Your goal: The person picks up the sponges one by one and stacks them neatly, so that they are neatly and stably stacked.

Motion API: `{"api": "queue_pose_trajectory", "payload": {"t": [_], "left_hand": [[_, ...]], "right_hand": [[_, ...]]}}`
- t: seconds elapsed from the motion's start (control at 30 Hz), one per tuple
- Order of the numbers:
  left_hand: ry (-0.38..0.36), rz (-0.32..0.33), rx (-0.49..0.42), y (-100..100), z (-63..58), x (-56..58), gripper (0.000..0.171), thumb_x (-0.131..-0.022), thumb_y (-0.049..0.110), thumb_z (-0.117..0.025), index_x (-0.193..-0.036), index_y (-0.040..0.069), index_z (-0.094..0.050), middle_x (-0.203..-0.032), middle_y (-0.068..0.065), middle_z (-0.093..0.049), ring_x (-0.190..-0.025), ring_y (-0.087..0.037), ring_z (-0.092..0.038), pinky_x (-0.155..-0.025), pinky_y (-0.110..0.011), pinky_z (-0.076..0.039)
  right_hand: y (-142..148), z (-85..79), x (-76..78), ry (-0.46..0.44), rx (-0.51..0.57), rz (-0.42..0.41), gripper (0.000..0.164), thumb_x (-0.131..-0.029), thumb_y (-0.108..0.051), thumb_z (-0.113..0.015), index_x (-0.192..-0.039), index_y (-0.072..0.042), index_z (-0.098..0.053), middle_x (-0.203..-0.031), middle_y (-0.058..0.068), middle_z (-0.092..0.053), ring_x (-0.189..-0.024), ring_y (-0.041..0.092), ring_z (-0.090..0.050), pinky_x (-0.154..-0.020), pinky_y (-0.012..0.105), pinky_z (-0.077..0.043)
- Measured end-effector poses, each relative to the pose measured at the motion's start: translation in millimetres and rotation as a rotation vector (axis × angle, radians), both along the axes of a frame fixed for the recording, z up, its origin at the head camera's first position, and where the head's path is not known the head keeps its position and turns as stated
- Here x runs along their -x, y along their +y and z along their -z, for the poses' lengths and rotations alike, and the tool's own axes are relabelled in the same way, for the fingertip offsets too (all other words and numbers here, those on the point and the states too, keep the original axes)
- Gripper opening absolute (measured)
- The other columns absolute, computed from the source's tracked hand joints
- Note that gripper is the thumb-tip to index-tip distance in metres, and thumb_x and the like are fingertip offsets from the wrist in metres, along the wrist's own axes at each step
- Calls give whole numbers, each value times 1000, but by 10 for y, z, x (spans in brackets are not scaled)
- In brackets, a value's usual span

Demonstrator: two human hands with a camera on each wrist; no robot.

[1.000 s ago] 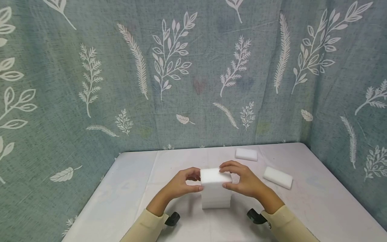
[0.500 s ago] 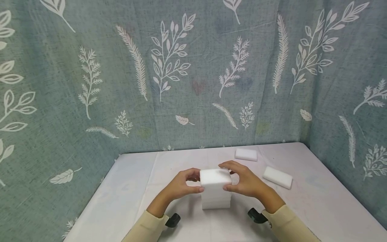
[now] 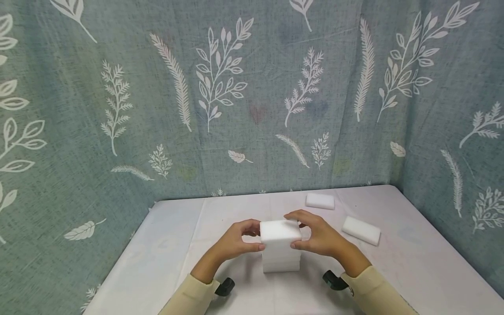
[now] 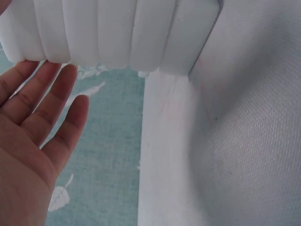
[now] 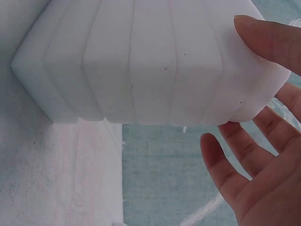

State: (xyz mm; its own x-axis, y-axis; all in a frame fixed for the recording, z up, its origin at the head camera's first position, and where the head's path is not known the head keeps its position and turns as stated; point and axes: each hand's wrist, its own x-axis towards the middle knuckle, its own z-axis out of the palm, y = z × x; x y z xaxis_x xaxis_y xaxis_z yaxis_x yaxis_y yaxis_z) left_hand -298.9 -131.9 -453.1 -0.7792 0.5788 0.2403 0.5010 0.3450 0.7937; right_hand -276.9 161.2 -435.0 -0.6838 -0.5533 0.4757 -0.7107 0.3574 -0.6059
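Observation:
A tall stack of several white sponge blocks (image 3: 281,253) stands upright on the white table (image 3: 220,293) in the head view. My left hand (image 3: 235,241) holds the top of the stack from the left, thumb at the front corner and fingers round the far side. From the right, my right hand (image 3: 320,236) grips the top blocks, its thumb on the front face and its fingers behind. Both wrist views show the layers of the sponge stack (image 4: 115,33) pressed close together, edges nearly in line. In the right wrist view the thumb lies on the uppermost layers.
Two loose white sponges lie right of the stack: one sponge (image 3: 361,230) behind my right wrist, another sponge (image 3: 320,201) near the back edge. A green leaf-patterned curtain (image 3: 252,96) surrounds the table at the back and sides. Dark wrist cameras sit beneath both sleeves.
The right fingers have slid from the top face back to the far edge of the stack. Otherwise the hands and the loose sponges stay in place.

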Motion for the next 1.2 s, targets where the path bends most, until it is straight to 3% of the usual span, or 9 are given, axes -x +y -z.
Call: {"api": "queue_pose_trajectory", "payload": {"t": [0.2, 0.53, 0.67, 0.77, 0.97, 1.2], "left_hand": [[3, -10, 1, -1, -4, -13, 54, -78, 34, -81, -126, 19, -60, -109, 10, -65, -103, -14, -61, -95, -43, -47], [15, -6, -37, 8, -24, -31, 60, -77, 33, -82, -130, 19, -57, -109, 9, -66, -102, -14, -61, -94, -47, -47], [23, 3, -42, 4, -30, -36, 58, -78, 32, -82, -130, 19, -58, -110, 9, -66, -103, -14, -61, -94, -45, -47], [20, 4, -45, 3, -29, -37, 56, -79, 32, -81, -129, 19, -58, -111, 9, -66, -102, -14, -61, -94, -50, -46], [12, -5, -46, 7, -26, -32, 55, -79, 33, -81, -128, 20, -59, -111, 9, -66, -102, -14, -61, -94, -55, -45], [19, -12, -43, 9, -12, -31, 54, -79, 30, -81, -128, 21, -59, -111, 9, -66, -102, -15, -61, -94, -51, -46]], "right_hand": [[3, 6, -1, -5, 5, -10, 68, -74, -16, -86, -134, -19, -55, -133, -2, -54, -118, 17, -52, -88, 46, -51], [130, -7, 38, 10, -8, 3, 69, -75, -33, -86, -135, -20, -55, -132, -5, -54, -113, 16, -55, -89, 41, -51], [222, -35, 55, 23, -2, 5, 69, -74, -31, -87, -134, -18, -56, -132, -1, -55, -108, 22, -59, -88, 41, -51], [298, -61, 69, 17, -3, 6, 68, -73, -31, -87, -132, -17, -57, -129, -1, -56, -107, 26, -60, -88, 43, -51], [453, -113, 86, -14, -21, 64, 58, -74, -29, -86, -126, -20, -61, -122, -6, -61, -103, 17, -61, -89, 44, -50], [694, -55, 156, -66, -60, 192, 52, -77, -23, -84, -124, -15, -64, -116, -2, -64, -102, 23, -62, -89, 44, -51]]}}
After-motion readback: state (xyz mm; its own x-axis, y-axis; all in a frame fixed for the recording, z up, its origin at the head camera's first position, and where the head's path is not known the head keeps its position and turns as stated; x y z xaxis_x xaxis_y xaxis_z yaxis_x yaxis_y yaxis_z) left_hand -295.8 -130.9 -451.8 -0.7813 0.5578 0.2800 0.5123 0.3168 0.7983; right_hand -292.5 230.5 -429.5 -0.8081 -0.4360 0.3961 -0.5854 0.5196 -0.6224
